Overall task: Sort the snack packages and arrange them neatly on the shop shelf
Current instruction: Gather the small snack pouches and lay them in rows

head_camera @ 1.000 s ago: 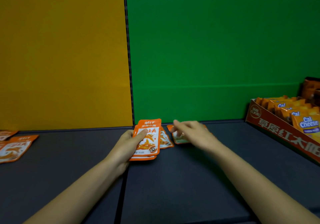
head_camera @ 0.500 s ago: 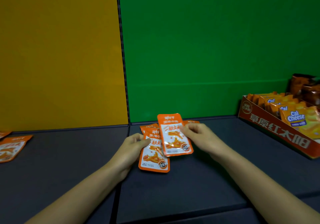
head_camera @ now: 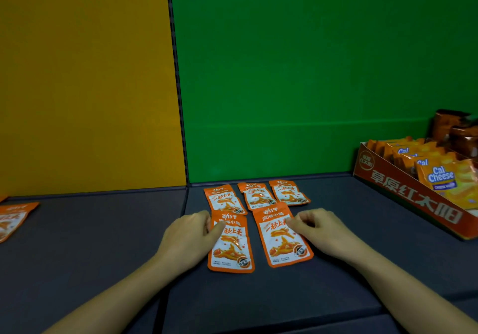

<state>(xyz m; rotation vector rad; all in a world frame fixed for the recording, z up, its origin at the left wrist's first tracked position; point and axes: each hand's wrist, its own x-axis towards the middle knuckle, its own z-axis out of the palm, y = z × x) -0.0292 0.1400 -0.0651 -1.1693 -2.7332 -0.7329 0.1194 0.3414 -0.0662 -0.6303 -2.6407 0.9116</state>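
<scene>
My left hand (head_camera: pixel 190 238) lies curled on the left edge of the front-left packet (head_camera: pixel 231 245), thumb pressed down on its printed face, fingers loosely bent rather than gripping it. My right hand (head_camera: pixel 316 227) does the same on the other side: its bent fingertips rest on the right edge of the front-right packet (head_camera: pixel 282 238), pinning it flat and not lifting it. Both packets lie face up on the dark shelf (head_camera: pixel 103 243), side by side with a narrow gap between them.

Just behind them, close to the green back panel (head_camera: pixel 297 75), a row of three more orange packets (head_camera: pixel 256 195) lies flat (the left one's lower edge is overlapped by my front-left packet). Far to the left, below the yellow panel (head_camera: pixel 82 75), another orange packet (head_camera: pixel 11 220) lies partly out of view.

At the right a red cardboard display box (head_camera: pixel 413 199) sits angled on the shelf, filled with a standing row of yellow Cal Cheese packs (head_camera: pixel 443 178). Behind it stand some brown bags (head_camera: pixel 457 129), too dim to read.
</scene>
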